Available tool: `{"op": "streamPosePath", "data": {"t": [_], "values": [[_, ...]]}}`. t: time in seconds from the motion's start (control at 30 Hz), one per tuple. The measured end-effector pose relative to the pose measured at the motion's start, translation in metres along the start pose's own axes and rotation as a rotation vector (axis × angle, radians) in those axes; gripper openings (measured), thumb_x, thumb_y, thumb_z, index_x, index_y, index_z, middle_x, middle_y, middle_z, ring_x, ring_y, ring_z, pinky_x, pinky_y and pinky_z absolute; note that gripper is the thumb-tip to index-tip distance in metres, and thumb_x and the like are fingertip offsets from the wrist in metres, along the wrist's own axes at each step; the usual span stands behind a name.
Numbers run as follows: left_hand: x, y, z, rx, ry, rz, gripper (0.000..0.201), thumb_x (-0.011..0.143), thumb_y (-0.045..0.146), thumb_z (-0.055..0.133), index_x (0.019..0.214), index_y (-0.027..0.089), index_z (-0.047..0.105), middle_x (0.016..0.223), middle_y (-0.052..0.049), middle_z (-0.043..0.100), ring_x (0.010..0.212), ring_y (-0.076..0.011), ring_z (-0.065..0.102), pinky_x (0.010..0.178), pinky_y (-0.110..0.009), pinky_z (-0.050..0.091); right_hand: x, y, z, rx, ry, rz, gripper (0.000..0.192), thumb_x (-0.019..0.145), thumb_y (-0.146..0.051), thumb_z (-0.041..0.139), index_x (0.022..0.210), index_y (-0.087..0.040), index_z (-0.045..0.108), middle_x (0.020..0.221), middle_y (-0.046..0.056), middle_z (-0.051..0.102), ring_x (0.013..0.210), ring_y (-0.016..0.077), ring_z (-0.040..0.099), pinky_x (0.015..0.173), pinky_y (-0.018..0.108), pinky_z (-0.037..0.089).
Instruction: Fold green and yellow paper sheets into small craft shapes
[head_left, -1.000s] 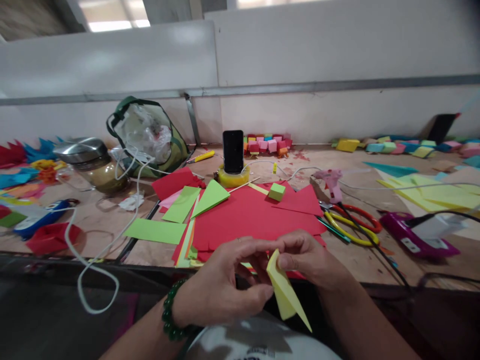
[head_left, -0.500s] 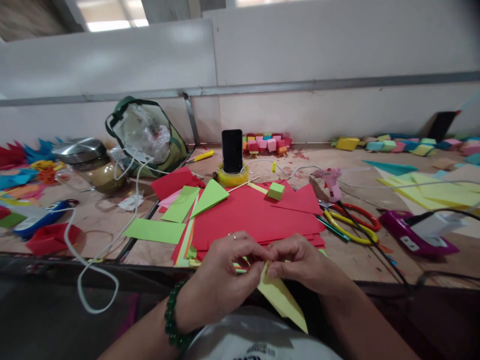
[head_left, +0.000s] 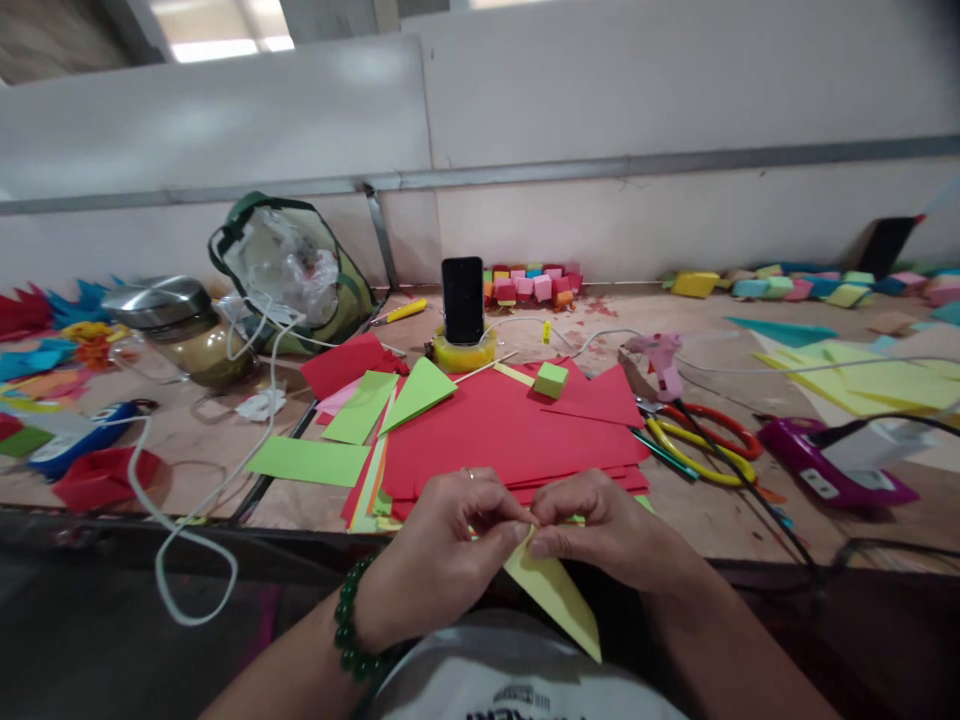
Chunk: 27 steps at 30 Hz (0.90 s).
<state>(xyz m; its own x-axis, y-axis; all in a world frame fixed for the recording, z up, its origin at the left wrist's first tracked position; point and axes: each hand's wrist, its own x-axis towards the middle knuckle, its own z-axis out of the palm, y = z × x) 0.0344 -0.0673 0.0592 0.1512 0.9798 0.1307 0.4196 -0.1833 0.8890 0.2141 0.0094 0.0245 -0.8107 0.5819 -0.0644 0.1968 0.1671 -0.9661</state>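
No text can be made out for sure: dark lettering runs along the bottom edge of the person's white shirt [head_left: 517, 690] but is cut off and too blurred, and a white label on the purple tool [head_left: 819, 485] is too small to read

The stack of red paper sheets [head_left: 495, 435] lies mid-table; the black phone [head_left: 463, 299] stands behind it, the yellow-handled scissors [head_left: 694, 452] to its right.

Matt yellow paper piece [head_left: 555, 590]; bare plywood table [head_left: 720, 520] (rough); jar [head_left: 187, 335] lid shiny metal.
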Motion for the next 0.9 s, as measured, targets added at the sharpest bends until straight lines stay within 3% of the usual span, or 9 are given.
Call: {"op": "streamPosePath", "data": {"t": [0.1,0.17,0.23,0.3,0.4,0.6,0.73,0.9], "values": [[0.0,-0.003,-0.001,-0.047,0.02,0.014,0.029,0.092,0.03,0.049,0.082,0.015,0.072,0.071,-0.003,0.062,0.067,-0.0112,0.054,0.063,-0.022,0.041,0.0,0.0,0.002,-0.003,0.072,-0.033,0.029,0.075,-0.041,0.07,0.063,-0.015,0.068,0.055,-0.003,0.052,0.053,0.0087,0.041,0.049,0.02,0.033],[-0.001,-0.006,-0.001,-0.104,0.057,0.015,0.029,0.085,0.037,0.06,0.105,0.018,0.069,0.086,-0.005,0.065,0.077,-0.0134,0.057,0.069,-0.023,0.045,0.0,0.0,0.003,0.035,0.192,-0.081,0.026,0.077,-0.039,0.069,0.066,-0.015,0.07,0.059,-0.001,0.058,0.055,0.0101,0.047,0.052,0.021,0.038],[-0.001,-0.009,0.0,-0.14,0.086,-0.01,0.048,0.072,0.038,0.075,0.115,0.019,0.064,0.096,-0.007,0.064,0.082,-0.0154,0.058,0.07,-0.024,0.047,-0.001,0.0,0.004,0.092,0.324,-0.127,0.022,0.077,-0.037,0.07,0.069,-0.016,0.071,0.064,0.001,0.063,0.058,0.0116,0.052,0.054,0.022,0.041],[-0.001,-0.013,0.003,-0.167,0.098,-0.034,0.039,0.07,0.035,0.076,0.104,0.017,0.069,0.09,-0.007,0.064,0.077,-0.0146,0.058,0.066,-0.023,0.047,-0.001,-0.001,0.004,0.123,0.417,-0.162,0.019,0.076,-0.034,0.071,0.069,-0.016,0.072,0.066,0.002,0.064,0.059,0.0126,0.054,0.054,0.023,0.042],[0.0,-0.017,0.008,-0.235,0.148,-0.03,0.019,0.079,0.031,0.067,0.084,0.013,0.072,0.075,-0.006,0.063,0.069,-0.0129,0.056,0.062,-0.022,0.047,-0.001,-0.003,0.007,0.131,0.459,-0.199,0.015,0.076,-0.031,0.072,0.07,-0.017,0.073,0.069,0.004,0.067,0.062,0.0145,0.058,0.056,0.025,0.045],[0.0,-0.015,0.008,-0.251,0.169,-0.002,0.015,0.082,0.024,0.063,0.082,0.013,0.074,0.071,-0.005,0.062,0.063,-0.0121,0.059,0.058,-0.021,0.049,0.002,-0.004,0.01,0.108,0.447,-0.214,0.014,0.076,-0.03,0.071,0.071,-0.017,0.074,0.07,0.005,0.068,0.065,0.0161,0.059,0.059,0.026,0.047],[-0.001,-0.011,0.006,-0.114,0.193,0.064,0.018,0.084,0.02,0.059,0.075,0.014,0.073,0.065,-0.004,0.061,0.061,-0.0112,0.058,0.056,-0.019,0.045,0.001,0.0,0.011,0.068,0.41,-0.176,0.02,0.079,-0.035,0.068,0.071,-0.016,0.071,0.07,0.005,0.067,0.063,0.0147,0.058,0.057,0.025,0.046],[-0.002,-0.012,0.007,0.048,0.183,0.071,0.018,0.083,0.016,0.058,0.071,0.014,0.071,0.064,-0.004,0.061,0.06,-0.0109,0.055,0.053,-0.018,0.039,0.0,-0.005,0.016,-0.087,0.491,-0.253,0.012,0.078,-0.03,0.07,0.079,-0.018,0.068,0.071,0.002,0.065,0.062,0.012,0.057,0.058,0.022,0.045]]}}
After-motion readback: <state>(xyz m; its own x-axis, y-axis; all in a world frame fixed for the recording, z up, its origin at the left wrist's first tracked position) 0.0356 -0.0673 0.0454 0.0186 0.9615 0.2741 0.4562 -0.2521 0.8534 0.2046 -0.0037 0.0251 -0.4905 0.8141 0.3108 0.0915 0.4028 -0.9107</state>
